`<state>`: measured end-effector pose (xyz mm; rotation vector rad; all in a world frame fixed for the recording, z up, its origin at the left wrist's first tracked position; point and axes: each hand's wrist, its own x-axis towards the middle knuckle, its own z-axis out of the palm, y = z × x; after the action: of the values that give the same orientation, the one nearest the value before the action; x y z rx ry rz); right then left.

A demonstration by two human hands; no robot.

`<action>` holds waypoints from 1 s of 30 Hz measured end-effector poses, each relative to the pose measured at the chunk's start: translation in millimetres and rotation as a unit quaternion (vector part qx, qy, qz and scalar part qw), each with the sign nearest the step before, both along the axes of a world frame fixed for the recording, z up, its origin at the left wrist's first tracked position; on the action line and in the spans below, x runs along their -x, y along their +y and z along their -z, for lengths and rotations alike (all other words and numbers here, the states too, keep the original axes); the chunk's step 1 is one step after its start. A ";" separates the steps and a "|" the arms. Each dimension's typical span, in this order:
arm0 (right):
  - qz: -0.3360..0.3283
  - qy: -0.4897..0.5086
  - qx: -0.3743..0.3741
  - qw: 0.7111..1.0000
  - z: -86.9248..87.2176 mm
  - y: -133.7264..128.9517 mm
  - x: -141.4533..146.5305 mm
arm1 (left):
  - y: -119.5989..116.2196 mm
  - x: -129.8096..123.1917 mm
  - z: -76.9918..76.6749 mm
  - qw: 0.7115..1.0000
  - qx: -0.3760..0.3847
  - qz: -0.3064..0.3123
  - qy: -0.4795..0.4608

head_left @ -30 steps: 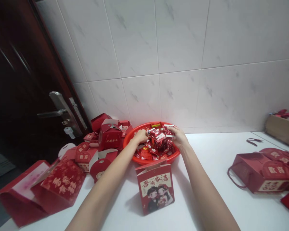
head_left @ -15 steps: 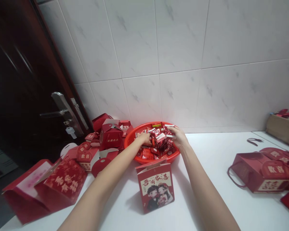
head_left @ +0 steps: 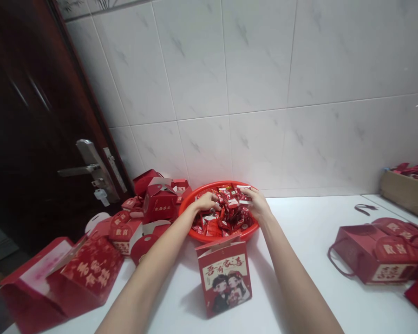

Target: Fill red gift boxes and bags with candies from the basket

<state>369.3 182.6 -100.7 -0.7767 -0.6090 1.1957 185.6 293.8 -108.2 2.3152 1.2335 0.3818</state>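
Red packets (head_left: pixel 214 228): heaped in the red basket (head_left: pixel 200 238) | your left hand (head_left: pixel 206 202): fingers curled among them, grip can't be told; sift gently | couple-print box (head_left: pixel 226 280): upright in front, reach around it | your right hand (head_left: pixel 259 207): seemingly gripping white-edged packets (head_left: pixel 244 187); pinch firmly

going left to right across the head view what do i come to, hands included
Door handle → left hand at the red basket → right hand at its right side → dark strip → cardboard box.
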 end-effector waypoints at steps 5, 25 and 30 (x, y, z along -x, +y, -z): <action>-0.006 -0.006 0.001 1.000 0.5 -0.4 -1.1 | -2.9 -3.9 -9.6 0.981 0.043 0.012 -0.187; -0.011 -0.022 -0.009 1.000 5.2 1.7 -3.5 | -13.4 -11.2 -11.9 0.941 0.095 -0.011 -0.325; -0.015 -0.020 -0.012 1.000 5.9 2.1 -3.6 | -19.6 -12.2 -17.8 0.923 0.121 -0.002 -0.365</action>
<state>372.9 184.8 -106.6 -0.7753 -0.6698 1.2009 197.8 274.2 -90.4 1.7016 0.8421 0.9324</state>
